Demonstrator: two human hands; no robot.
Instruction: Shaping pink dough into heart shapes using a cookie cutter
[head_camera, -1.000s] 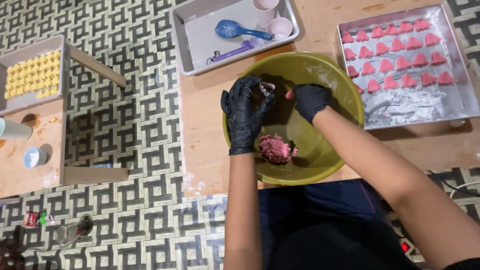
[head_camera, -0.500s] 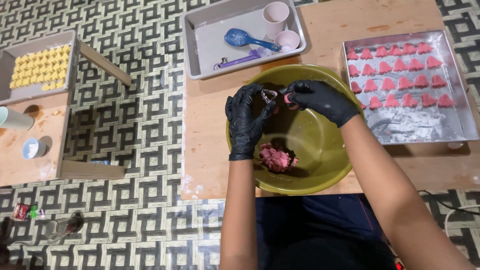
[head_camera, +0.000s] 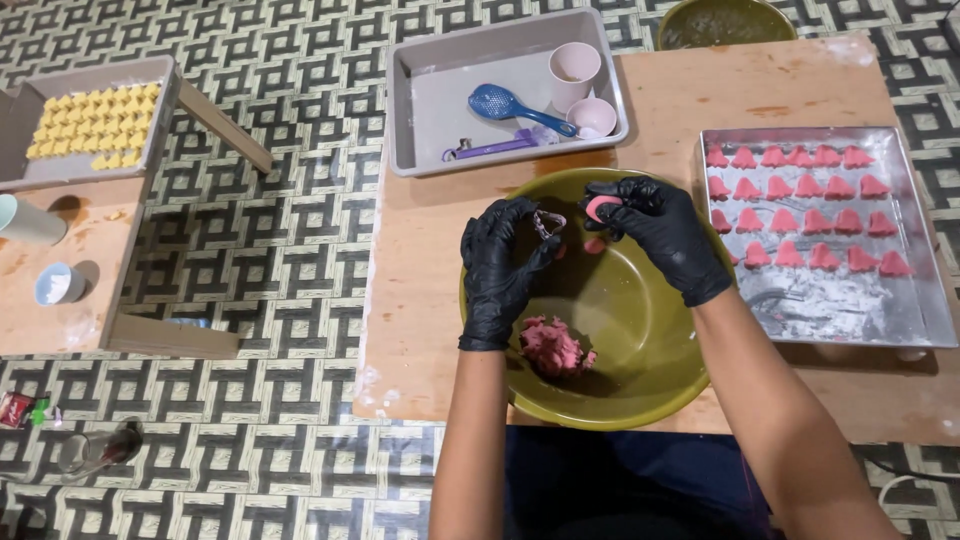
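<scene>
Above the olive-green bowl (head_camera: 640, 395), the left hand (head_camera: 505, 265), in a black glove, pinches a small metal cutter (head_camera: 549, 222) in its fingers (head_camera: 530, 215). Just right of it, the right hand (head_camera: 660, 232), also gloved, holds a flat pink piece of dough (head_camera: 602, 207) over the bowl. A lump of pink dough (head_camera: 553, 346) lies inside the bowl, near its front wall. Right of the bowl, on the same wooden table (head_camera: 420, 300), a metal tray (head_camera: 850, 310) carries rows of pink shaped pieces (head_camera: 800, 190). Behind the bowl sits a grey tub (head_camera: 440, 110) with a blue scoop (head_camera: 505, 104) and two pink cups (head_camera: 575, 70). Far left of the bowl, a tray of yellow pieces (head_camera: 95, 120) rests on a low stand.
</scene>
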